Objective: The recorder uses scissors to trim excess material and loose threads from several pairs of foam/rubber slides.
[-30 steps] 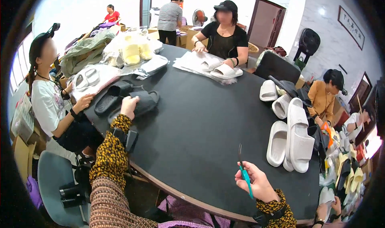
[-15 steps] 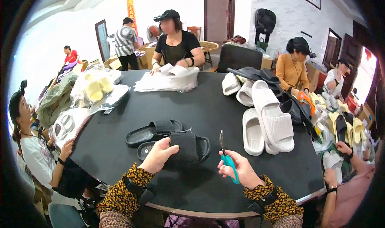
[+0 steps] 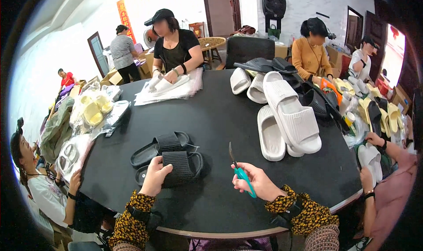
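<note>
left hand [image 3: 154, 177] gripping black slipper [image 3: 179, 164], right hand [image 3: 259, 181] holding teal-handled scissors [image 3: 242, 175]

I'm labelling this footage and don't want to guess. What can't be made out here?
Head view:
near black slipper: insole partly covered by the left hand
teal-handled tool: grip partly covered by the right hand
white sole: mostly hidden beneath the top white slipper
person in pink: head cut off by the dark right rim
</note>
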The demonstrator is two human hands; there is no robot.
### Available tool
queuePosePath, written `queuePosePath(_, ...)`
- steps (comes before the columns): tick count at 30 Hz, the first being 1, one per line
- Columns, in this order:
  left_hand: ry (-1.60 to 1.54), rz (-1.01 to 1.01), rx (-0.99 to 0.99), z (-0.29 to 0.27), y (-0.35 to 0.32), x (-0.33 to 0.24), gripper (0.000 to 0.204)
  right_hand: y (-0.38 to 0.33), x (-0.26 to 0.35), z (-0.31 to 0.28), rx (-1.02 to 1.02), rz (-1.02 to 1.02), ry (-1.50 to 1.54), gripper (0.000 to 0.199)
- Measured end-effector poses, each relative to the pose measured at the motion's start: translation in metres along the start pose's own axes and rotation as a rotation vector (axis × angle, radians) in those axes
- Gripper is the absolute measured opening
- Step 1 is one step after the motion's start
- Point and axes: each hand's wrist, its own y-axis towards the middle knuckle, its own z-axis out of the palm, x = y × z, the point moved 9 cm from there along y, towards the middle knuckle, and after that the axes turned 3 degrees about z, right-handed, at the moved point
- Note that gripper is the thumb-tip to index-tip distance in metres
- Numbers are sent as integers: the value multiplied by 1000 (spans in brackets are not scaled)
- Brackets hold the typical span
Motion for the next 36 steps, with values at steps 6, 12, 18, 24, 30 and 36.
queuePosePath(6, 80, -15, -33, -18, 13, 4, 80, -2, -3, 1, 7, 22, -8, 54)
queuePosePath(12, -375, -14, 64, 1, 43, 4, 48, -3, -7, 7, 13, 43, -23, 54)
queuePosePath(18, -389, -39, 103, 14, 50, 12, 22, -1, -10, 7, 35, 21, -31, 55)
queuePosePath(24, -368, 22, 187, 72, 32, -3, 27, -2, -7, -2, -33, -11, -22, 54)
queuePosePath(30, -195, -49, 241, 108, 9, -12, 35, -1, -12, -6, -83, -60, -5, 53)
queuePosePath(36, -331, 114, 151, 103, 5, -35, 41, 3, -3, -19, -206, -207, -251, 55)
